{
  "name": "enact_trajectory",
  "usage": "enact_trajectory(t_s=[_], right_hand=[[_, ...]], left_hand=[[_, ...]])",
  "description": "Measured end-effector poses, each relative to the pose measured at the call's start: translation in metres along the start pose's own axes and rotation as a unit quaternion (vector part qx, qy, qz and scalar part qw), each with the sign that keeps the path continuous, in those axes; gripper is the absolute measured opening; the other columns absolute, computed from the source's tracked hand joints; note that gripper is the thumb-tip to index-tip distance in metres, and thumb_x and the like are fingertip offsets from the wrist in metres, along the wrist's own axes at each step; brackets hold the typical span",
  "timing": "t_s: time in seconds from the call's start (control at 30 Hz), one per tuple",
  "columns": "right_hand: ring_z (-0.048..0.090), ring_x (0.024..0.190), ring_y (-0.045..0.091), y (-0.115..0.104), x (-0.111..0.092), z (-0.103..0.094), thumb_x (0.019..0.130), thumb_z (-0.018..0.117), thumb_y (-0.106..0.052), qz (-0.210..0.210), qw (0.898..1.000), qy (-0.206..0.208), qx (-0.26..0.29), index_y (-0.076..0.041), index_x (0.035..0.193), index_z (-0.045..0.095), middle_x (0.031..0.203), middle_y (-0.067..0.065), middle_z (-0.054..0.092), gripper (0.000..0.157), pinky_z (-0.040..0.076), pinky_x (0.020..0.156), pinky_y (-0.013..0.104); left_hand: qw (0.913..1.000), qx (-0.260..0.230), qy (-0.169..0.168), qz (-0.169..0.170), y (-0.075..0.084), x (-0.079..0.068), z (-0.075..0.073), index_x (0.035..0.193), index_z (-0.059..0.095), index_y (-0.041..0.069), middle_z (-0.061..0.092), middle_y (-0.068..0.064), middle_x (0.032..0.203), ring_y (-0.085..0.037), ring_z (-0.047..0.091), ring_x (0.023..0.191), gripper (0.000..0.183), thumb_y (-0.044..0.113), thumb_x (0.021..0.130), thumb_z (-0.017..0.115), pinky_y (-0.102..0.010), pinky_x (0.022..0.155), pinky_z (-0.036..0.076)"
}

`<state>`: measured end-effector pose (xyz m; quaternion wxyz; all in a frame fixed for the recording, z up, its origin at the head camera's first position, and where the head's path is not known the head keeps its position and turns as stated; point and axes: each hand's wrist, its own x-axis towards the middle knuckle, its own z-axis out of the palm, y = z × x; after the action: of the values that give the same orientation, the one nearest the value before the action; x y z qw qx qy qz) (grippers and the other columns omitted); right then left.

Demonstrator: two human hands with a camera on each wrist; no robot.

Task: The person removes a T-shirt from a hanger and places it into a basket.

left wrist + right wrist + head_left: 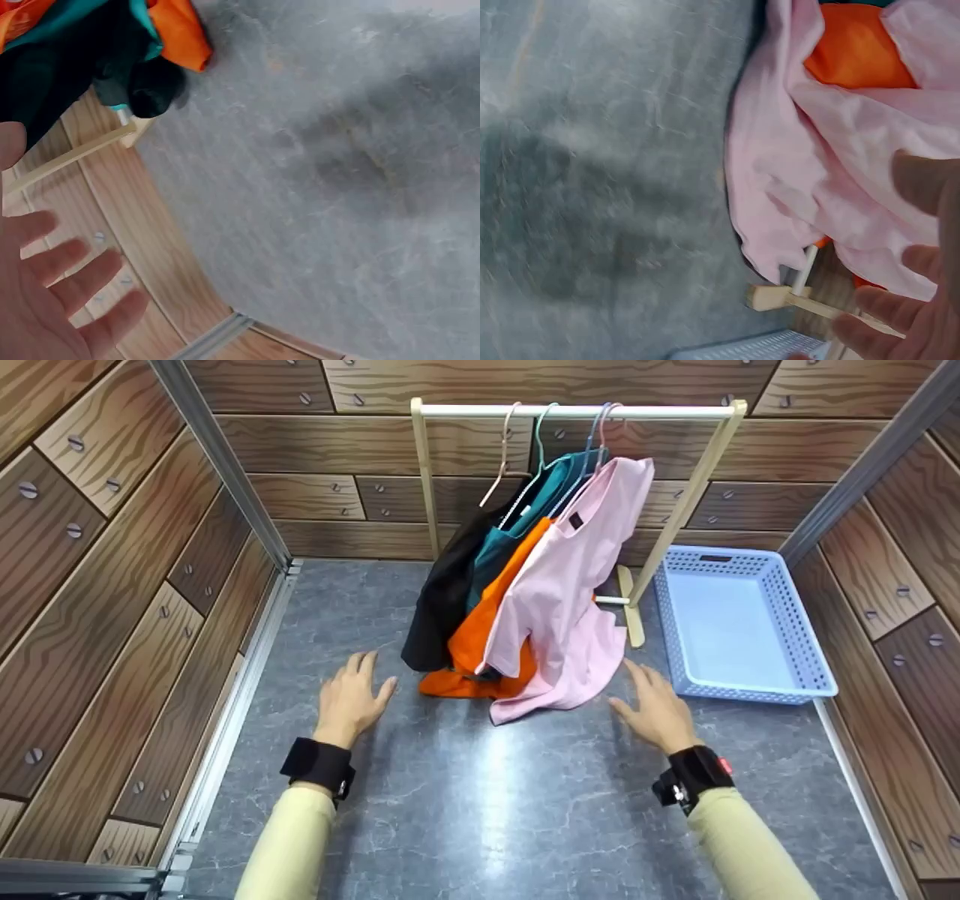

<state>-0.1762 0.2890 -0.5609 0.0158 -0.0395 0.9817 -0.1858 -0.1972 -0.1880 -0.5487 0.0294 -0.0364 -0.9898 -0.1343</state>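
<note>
My left hand (pixel 351 699) is held out with its fingers spread, left of the hanging clothes and apart from them. Opposite it, my right hand (pixel 657 709) reaches forward with relaxed fingers, close to the hem of a pink shirt (pixel 581 555). Neither hand holds anything. Behind the pink shirt hang an orange garment (pixel 480 626), a teal garment (pixel 487 559) and a black garment (pixel 442 592), partly hidden by one another. Their lower ends spread on the grey surface. In the right wrist view the pink cloth (pixel 780 165) lies beyond my fingers.
A wooden rack (pixel 679 510) with a white rail (pixel 465 411) carries the clothes. One pink hanger (pixel 504 457) on it is bare and tilted. To the right sits a light blue perforated basket (pixel 739 622). Wood-patterned walls (pixel 135 615) enclose the grey surface (pixel 450 795).
</note>
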Motion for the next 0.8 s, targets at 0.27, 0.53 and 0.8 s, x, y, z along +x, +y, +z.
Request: enact_trajectory(t_s=[0.27,0.53,0.8], right_hand=[[0.052,0.120,0.050,-0.004,0.007,-0.048,0.093,0.063,-0.030,-0.029,0.999,-0.037,-0.021,-0.005,0.146,0.039,0.139,0.029,0.049,0.063,0.044,0.094,0.065],[0.060,0.110,0.048,-0.014,0.024,-0.103,0.092,0.063,-0.025,-0.036,0.993,-0.098,-0.045,-0.001,0.133,0.052,0.123,0.026,0.063,0.048,0.047,0.090,0.062],[0.060,0.109,0.047,-0.025,0.031,-0.129,0.092,0.065,-0.025,-0.040,0.992,-0.105,-0.062,-0.001,0.135,0.051,0.119,0.024,0.065,0.051,0.047,0.088,0.062]], left_hand=[[0.9995,0.018,0.007,0.024,0.017,0.008,-0.043,0.112,0.067,0.010,0.070,-0.016,0.109,-0.041,0.068,0.090,0.038,0.042,0.094,0.057,-0.056,0.070,0.054],[0.9923,0.022,-0.112,0.049,0.071,0.036,-0.115,0.099,0.074,0.011,0.072,-0.016,0.103,-0.040,0.067,0.096,0.036,0.044,0.095,0.059,-0.055,0.081,0.053],[0.9851,-0.018,-0.106,0.134,0.146,0.061,-0.151,0.100,0.075,0.017,0.073,-0.008,0.103,-0.032,0.068,0.095,0.029,0.040,0.094,0.060,-0.050,0.084,0.053]])
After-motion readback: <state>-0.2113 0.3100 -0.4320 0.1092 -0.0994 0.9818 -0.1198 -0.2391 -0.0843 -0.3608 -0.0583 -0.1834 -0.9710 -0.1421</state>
